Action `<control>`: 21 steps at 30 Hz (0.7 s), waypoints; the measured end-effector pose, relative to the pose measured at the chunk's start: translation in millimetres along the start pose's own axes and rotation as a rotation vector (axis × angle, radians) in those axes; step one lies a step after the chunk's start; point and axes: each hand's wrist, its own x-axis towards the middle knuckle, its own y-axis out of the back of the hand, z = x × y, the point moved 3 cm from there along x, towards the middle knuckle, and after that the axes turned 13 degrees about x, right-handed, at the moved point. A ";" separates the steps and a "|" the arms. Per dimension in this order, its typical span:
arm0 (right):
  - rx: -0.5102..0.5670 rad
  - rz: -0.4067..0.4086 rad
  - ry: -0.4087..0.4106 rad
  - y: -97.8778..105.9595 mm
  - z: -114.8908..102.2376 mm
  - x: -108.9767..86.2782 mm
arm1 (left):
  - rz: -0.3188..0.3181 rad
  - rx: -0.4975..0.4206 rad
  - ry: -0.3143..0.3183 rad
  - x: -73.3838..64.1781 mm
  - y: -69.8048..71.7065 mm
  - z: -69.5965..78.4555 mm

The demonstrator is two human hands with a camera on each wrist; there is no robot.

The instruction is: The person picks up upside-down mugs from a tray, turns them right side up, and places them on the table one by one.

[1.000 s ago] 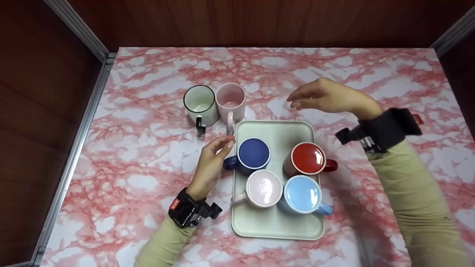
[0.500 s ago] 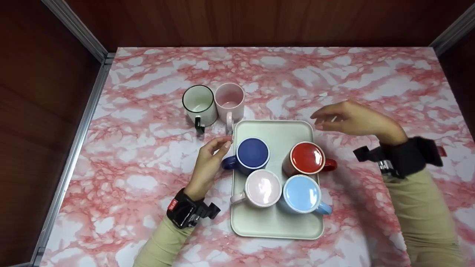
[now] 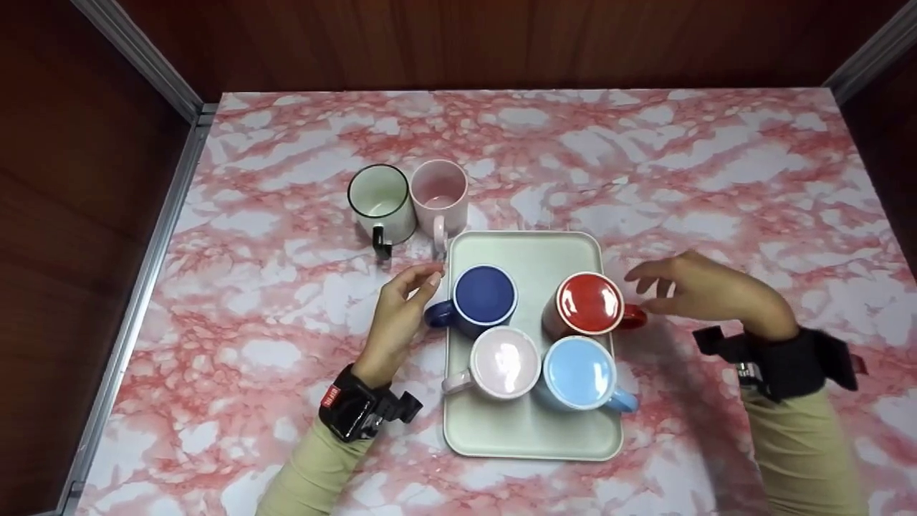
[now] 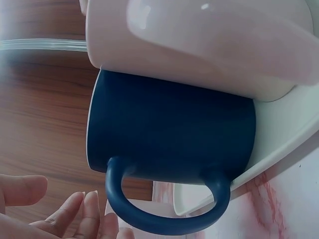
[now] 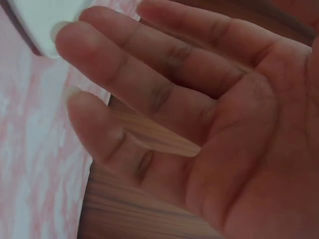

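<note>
On the pale tray (image 3: pixel 530 441) stand a dark blue mug (image 3: pixel 486 295), a red mug (image 3: pixel 589 304), a pale pink mug (image 3: pixel 505 363) and a light blue mug (image 3: pixel 579 373), all upside down. My left hand (image 3: pixel 398 315) is beside the dark blue mug's handle, fingers loosely bent and holding nothing. In the left wrist view that handle (image 4: pixel 169 226) passes close by the fingertips. To the right of the red mug my right hand (image 3: pixel 706 290) hovers with relaxed fingers, its fingertips near the red handle (image 3: pixel 635 317). The right wrist view shows its bare palm (image 5: pixel 249 164).
Behind the tray's left corner, a white mug with a black rim (image 3: pixel 383 201) and a pink mug (image 3: pixel 439 193) stand upright side by side. The pink mug's handle reaches the tray's edge. Dark wood panels (image 3: pixel 501 46) border the marbled table (image 3: pixel 716 158).
My right hand has come down from behind the tray, moving right and nearer to me, to beside the red mug. The left hand and the mugs have stayed in place.
</note>
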 end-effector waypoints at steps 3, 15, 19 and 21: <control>0.022 -0.015 -0.009 -9.4 1.7 -1.5 | 0.005 0.013 -0.001 0.2 0.3 -0.4; -0.030 0.147 0.076 -37.0 0.3 -1.4 | 0.038 0.065 -0.014 1.2 1.9 -4.5; -0.081 0.242 0.038 -44.5 0.1 -1.3 | 0.039 0.067 -0.024 2.1 1.6 -6.4; -0.107 0.287 0.021 -48.2 0.5 -1.7 | 0.038 0.068 -0.032 2.3 1.7 -6.7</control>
